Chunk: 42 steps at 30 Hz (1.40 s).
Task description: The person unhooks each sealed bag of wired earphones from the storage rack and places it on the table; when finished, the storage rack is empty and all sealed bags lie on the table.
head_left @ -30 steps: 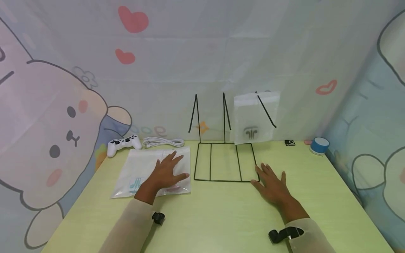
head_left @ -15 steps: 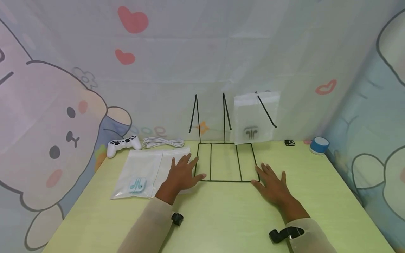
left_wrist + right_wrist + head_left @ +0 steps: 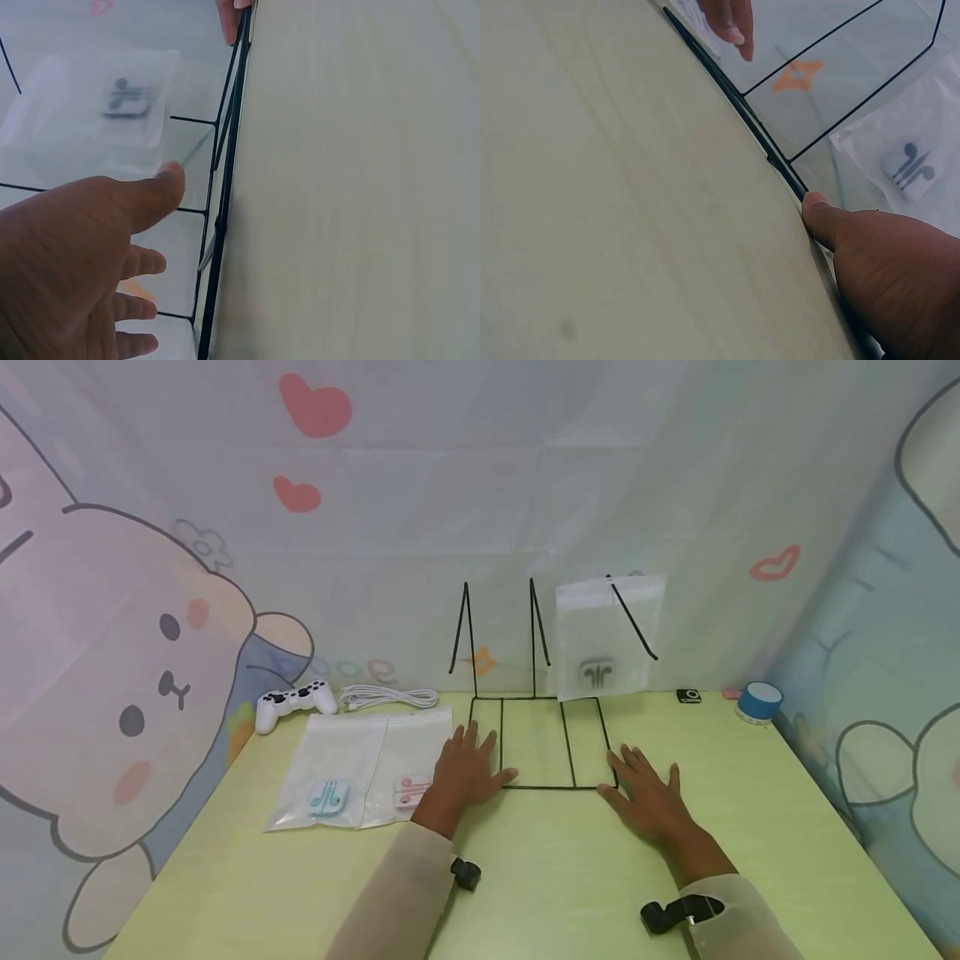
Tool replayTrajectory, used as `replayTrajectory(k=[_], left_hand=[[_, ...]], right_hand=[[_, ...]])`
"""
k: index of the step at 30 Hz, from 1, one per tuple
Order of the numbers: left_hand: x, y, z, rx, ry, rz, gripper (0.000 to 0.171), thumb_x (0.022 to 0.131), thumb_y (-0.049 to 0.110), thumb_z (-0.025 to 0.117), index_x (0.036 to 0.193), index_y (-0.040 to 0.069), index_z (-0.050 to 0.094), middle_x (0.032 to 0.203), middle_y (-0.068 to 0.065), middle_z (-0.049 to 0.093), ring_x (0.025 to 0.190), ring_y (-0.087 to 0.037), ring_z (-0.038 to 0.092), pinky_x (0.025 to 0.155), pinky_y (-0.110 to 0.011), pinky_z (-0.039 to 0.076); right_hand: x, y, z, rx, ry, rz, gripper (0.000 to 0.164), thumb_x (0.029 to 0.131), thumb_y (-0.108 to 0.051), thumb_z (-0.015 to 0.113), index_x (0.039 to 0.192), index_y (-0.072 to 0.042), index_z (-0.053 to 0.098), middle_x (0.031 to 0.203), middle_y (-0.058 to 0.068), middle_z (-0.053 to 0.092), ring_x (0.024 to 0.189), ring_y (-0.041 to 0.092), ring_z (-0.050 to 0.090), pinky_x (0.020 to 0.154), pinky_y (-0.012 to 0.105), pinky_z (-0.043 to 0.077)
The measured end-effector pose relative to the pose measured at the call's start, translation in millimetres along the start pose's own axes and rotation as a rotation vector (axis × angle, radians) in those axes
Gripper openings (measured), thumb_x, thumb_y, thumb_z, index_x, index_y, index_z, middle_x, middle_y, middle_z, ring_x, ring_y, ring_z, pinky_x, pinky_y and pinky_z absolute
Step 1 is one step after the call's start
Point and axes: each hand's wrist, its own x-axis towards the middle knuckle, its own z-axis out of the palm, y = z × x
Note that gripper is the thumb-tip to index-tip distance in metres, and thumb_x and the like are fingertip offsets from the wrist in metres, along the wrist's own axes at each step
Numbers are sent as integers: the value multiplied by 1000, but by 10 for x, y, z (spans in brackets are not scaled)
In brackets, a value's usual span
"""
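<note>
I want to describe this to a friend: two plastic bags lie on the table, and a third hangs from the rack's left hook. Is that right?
Not quite: the head view shows the third bag hanging from the right hook of the rack. The rest stands.

The rack (image 3: 567, 743) looks like thin metal wire with a smooth, dark coating. The hanging bag (image 3: 600, 639) is milky plastic film, softly creased; the two flat bags (image 3: 330, 756), of similar film, have a faint gloss. The table (image 3: 540, 877) is smooth, with a wood-like grain and low sheen. The backdrop (image 3: 450, 485) looks like matt, lightly creased cloth. The controller (image 3: 296, 700) is smooth plastic, the cable (image 3: 387, 699) plastic-sheathed, the sleeves (image 3: 401, 893) matt cloth.
</note>
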Motion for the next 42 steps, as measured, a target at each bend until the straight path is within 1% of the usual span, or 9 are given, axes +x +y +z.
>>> replayTrajectory(k=[2, 6, 12, 18, 21, 25, 29, 42], left_hand=[[28, 32, 42, -8, -25, -2, 84, 106, 66, 56, 170, 15, 41, 181, -23, 25, 168, -47, 22, 135, -58, 28], [57, 80, 97, -27, -54, -5, 83, 108, 64, 55, 170, 12, 39, 182, -23, 21, 169, -47, 19, 136, -56, 28], [38, 128, 109, -48, -88, 1, 81, 109, 61, 55, 169, 8, 41, 180, -25, 25, 169, -47, 21, 135, -57, 29], [10, 157, 114, -11, -95, 4, 80, 110, 60, 55, 169, 7, 41, 179, -22, 30, 168, -46, 23, 135, -55, 31], [5, 176, 109, -15, -99, 12, 79, 110, 58, 56, 168, 8, 42, 179, -20, 31, 169, -47, 21, 135, -56, 29], [-3, 189, 103, -14, -99, 28, 77, 111, 56, 55, 168, 7, 41, 179, -19, 31, 168, -47, 23, 135, -56, 29], [-11, 177, 124, -14, -102, 32, 77, 112, 57, 53, 169, 8, 39, 179, -19, 31, 168, -46, 25, 135, -56, 29], [-24, 163, 171, -18, -119, 48, 79, 114, 57, 46, 172, 5, 32, 181, -20, 26, 169, -47, 20, 137, -57, 23]], right_hand=[[-4, -11, -6, 0, 4, -1, 76, 114, -59, 47, 173, -13, 33, 181, 21, 24, 169, 47, 18, 121, 88, -8], [-10, -26, -20, 2, 7, 1, 75, 114, -58, 47, 173, -13, 33, 181, 21, 23, 169, 47, 18, 122, 87, -8], [-14, -29, -24, -4, -3, 7, 75, 114, -58, 46, 173, -13, 32, 182, 21, 23, 169, 47, 17, 122, 87, -8], [-10, -23, -16, -5, -9, 6, 76, 114, -58, 47, 173, -13, 33, 181, 21, 23, 169, 47, 18, 122, 88, -8], [-9, -14, -7, -8, -6, 9, 76, 114, -58, 47, 173, -12, 33, 181, 21, 23, 169, 47, 18, 122, 88, -8], [-6, 0, 0, -14, 2, 6, 76, 114, -59, 47, 173, -13, 33, 181, 21, 24, 169, 47, 19, 122, 87, -7], [-1, 6, -4, -15, -1, 3, 76, 114, -58, 46, 173, -13, 33, 181, 21, 23, 169, 47, 18, 122, 87, -7], [9, -9, -42, 6, -10, 4, 76, 114, -57, 47, 172, -10, 34, 180, 23, 24, 168, 49, 18, 120, 89, -8]])
